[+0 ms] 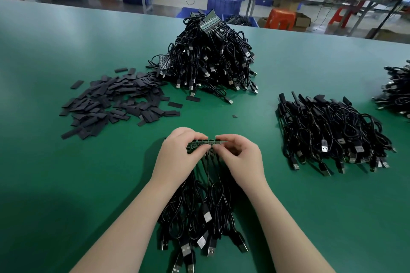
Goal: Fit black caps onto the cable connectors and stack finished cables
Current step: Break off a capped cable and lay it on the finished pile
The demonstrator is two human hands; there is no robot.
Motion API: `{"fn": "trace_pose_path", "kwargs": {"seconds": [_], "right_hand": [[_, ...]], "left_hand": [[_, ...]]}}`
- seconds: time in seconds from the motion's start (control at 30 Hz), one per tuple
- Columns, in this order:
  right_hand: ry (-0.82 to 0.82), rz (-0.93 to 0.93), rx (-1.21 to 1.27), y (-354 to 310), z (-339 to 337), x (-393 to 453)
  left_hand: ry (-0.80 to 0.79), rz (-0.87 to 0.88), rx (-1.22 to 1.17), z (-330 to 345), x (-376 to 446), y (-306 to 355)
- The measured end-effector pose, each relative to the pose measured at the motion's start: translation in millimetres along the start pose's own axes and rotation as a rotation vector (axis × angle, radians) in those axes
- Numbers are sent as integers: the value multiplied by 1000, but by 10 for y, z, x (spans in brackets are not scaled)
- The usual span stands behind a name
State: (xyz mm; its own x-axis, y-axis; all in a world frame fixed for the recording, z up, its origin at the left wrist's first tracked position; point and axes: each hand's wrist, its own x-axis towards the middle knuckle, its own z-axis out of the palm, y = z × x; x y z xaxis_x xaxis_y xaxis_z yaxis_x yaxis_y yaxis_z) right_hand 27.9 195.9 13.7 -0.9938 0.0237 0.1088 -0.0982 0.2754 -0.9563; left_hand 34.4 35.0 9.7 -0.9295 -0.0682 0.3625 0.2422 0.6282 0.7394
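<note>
Your left hand (177,153) and right hand (241,157) both pinch the green connector strip (200,144) at centre, its cables (199,213) trailing to 6 o'clock, caps (115,99) at 10, finished stack (328,131) at 3.

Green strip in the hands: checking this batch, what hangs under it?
Black cables with USB plugs trail from the green strip toward the camera; both hands cover its ends.
</note>
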Motion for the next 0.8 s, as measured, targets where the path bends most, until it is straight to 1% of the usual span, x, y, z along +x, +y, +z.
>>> {"fn": "trace_pose_path", "kwargs": {"seconds": [0.07, 0.17, 0.3, 0.37, 0.57, 0.8], "right_hand": [[9, -17, 48, -2, -8, -9], [8, -49, 40, -21, 20, -26], [23, -87, -36, -35, 24, -52], [25, -109, -64, -36, 15, -62], [72, -194, -189, 5, 65, -62], [75, -207, -199, 55, 84, -47]], "left_hand": [[11, -17, -51, -15, 6, -2], [9, -35, -122, -67, 13, -13], [-65, -87, -160, -101, 0, -4], [-88, -95, -163, -89, -10, 12], [-71, -92, -150, -82, -13, 38], [-66, -78, -152, -74, -4, 23]]}}
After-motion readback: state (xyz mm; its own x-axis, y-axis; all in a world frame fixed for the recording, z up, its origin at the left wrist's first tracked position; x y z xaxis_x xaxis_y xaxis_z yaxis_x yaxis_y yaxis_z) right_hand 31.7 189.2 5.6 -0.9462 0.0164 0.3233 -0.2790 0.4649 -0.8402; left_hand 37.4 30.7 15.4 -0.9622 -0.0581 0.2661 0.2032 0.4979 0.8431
